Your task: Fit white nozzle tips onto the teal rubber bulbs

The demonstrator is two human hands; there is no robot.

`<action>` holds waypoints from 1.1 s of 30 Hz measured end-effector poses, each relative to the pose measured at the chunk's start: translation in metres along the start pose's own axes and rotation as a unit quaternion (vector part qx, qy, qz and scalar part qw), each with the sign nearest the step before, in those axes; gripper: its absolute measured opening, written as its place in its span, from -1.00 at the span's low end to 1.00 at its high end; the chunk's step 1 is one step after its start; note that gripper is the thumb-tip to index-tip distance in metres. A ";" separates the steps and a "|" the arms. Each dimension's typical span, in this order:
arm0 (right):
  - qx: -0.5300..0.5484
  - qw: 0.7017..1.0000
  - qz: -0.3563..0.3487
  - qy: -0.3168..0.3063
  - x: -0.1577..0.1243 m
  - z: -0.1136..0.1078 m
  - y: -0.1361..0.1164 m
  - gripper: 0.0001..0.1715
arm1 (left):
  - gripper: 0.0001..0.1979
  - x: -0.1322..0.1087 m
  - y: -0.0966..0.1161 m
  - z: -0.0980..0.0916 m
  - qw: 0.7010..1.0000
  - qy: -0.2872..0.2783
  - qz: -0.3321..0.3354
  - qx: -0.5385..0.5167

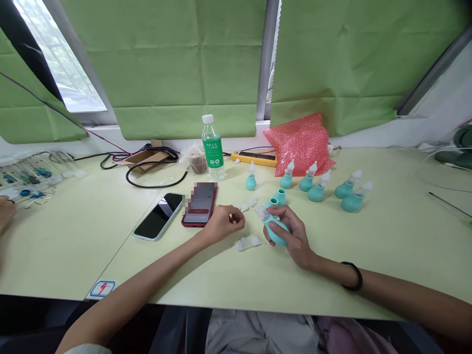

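Observation:
My right hand [295, 235] is wrapped round a turquoise nasal aspirator [277, 231], a squeeze bulb with its clear tip pointing up and left. Just left of it, my left hand [224, 223] hovers with the fingers curled in towards the thumb; whatever they may pinch is hidden. Two turquoise bulbs [280, 196] without tips stand right behind the held one. Between the hands lie small clear tips [243, 207], and a clear plastic piece [248, 243] rests nearer to me. Several bulbs with clear tips, such as this aspirator [319, 188], stand at the back right.
Two phones, one dark-screened [159, 216] and one red-cased [200, 204], lie left of my left hand. Behind them are a water bottle [213, 150], a black cable [155, 186], a yellow power strip [254, 158] and pink bubble wrap [300, 142]. Another person's hand [6, 212] shows at far left.

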State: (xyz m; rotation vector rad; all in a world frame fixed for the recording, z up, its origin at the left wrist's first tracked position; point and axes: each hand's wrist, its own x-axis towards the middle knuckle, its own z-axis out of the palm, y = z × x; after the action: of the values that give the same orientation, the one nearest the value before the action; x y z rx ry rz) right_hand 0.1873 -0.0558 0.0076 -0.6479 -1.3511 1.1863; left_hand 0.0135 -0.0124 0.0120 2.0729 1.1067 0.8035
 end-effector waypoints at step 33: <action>-0.220 0.970 -0.096 0.050 0.001 -0.005 0.006 -0.74 | -0.64 -0.013 0.003 0.021 0.890 -0.087 0.077 0.441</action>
State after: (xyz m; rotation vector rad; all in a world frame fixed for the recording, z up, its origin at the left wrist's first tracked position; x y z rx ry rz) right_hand 0.1903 -0.0515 0.0017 -0.8546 -1.5664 0.6919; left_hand 0.0249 -0.0302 -0.0018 2.9315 1.3646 0.1395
